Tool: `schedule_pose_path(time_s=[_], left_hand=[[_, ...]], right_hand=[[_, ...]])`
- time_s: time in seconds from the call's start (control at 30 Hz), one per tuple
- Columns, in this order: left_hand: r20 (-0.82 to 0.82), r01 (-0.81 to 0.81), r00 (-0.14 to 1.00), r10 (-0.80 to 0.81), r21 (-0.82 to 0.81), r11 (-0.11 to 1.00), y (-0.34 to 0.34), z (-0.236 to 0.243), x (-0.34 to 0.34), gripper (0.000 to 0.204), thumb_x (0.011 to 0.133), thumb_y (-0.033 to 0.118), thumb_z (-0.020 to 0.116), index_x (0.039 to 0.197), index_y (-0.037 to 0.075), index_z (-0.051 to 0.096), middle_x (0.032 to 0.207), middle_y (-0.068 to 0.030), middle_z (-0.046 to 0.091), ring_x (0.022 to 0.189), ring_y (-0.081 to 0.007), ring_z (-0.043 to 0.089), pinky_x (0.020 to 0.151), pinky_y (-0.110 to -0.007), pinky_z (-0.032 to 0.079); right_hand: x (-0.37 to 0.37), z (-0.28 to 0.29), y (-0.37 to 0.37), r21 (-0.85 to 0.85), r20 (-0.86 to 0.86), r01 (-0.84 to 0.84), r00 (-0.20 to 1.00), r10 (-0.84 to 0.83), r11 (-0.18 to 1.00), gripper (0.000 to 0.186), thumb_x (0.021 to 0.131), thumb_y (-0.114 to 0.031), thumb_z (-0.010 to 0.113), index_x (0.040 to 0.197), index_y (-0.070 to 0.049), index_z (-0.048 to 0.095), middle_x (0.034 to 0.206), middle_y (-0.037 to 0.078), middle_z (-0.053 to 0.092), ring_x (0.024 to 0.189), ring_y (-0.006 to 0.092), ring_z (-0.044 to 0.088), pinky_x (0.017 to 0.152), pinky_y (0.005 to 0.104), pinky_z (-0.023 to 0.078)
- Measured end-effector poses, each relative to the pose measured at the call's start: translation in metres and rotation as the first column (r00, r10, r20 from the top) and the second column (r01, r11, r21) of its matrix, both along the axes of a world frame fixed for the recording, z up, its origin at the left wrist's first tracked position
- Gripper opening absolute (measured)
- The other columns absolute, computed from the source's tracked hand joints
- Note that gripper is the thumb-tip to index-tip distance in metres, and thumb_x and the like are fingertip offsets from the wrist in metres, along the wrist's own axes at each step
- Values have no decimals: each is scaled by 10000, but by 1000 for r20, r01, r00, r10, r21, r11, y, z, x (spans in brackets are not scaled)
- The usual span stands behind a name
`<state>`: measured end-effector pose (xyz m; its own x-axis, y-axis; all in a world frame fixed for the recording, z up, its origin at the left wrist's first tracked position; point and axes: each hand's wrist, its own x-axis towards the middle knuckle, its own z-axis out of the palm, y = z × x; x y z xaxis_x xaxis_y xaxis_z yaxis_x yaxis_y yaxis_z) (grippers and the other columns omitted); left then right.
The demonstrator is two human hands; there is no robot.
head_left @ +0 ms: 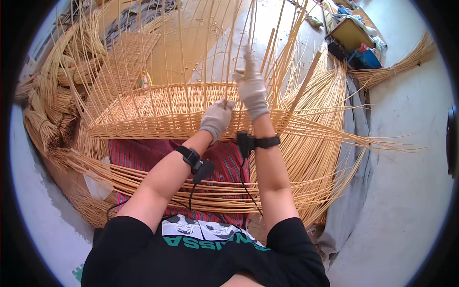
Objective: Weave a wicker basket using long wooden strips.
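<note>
A half-built wicker basket (pixel 158 125), low-walled and pale tan, lies before me with tall upright rods rising from its sides. My left hand (pixel 217 117), in a pale work glove, rests against the near wall. Its fingers are closed at the wall's upper edge, around the foot of an upright rod (pixel 230 52). To the right of it and higher, my gloved right hand (pixel 251 91) is raised among the rods, thumb out to the left and a finger stretched upward. I see nothing held in it. Loose weaving rods (pixel 354 137) stick out from the basket's right end.
Red striped cloth (pixel 177 153) covers my lap, with a bundle of long rods (pixel 215 203) lying across it. More rods (pixel 315 167) fan out at the right; bundled wicker (pixel 45 119) crowds the left. A blue container (pixel 368 59) stands at the far right.
</note>
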<state>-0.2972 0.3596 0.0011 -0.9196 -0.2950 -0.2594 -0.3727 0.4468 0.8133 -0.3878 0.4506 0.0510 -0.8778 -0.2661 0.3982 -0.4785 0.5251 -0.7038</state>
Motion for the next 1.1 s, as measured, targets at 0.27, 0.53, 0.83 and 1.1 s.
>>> schedule_pose_path(time_s=[0.27,0.53,0.83,1.1], left_hand=[[-101,-169,974,204,280,945,15,22,2,303,1005,339,622,1193,102,612,1020,-166,705,876,-322,692,817,-417,538],[-126,183,977,-170,97,978,66,-2,-47,378,1014,225,551,1352,56,522,1111,-225,706,936,-376,705,837,-459,543],[35,23,999,-23,-1,1000,77,0,-49,390,976,445,586,1133,101,681,1116,-201,722,1043,-396,682,896,-462,524],[-257,179,960,-109,265,947,70,7,-19,542,983,234,639,1465,100,429,1266,-242,641,1004,-302,712,835,-398,567]], right_hand=[[56,-60,153,-771,458,334,882,108,543,283,1046,-160,592,1317,-126,521,933,45,732,646,55,588,517,174,446],[35,-10,158,-630,329,359,927,-183,688,250,1022,-47,594,1235,-146,508,980,111,743,870,193,722,605,244,549],[-12,16,134,-709,-80,-46,997,-15,703,467,1018,-91,563,1464,-170,449,1020,78,696,951,198,709,745,330,601],[84,-8,139,118,34,52,998,-57,992,471,909,-198,731,1351,-136,581,1343,215,607,1090,327,698,887,395,589]])
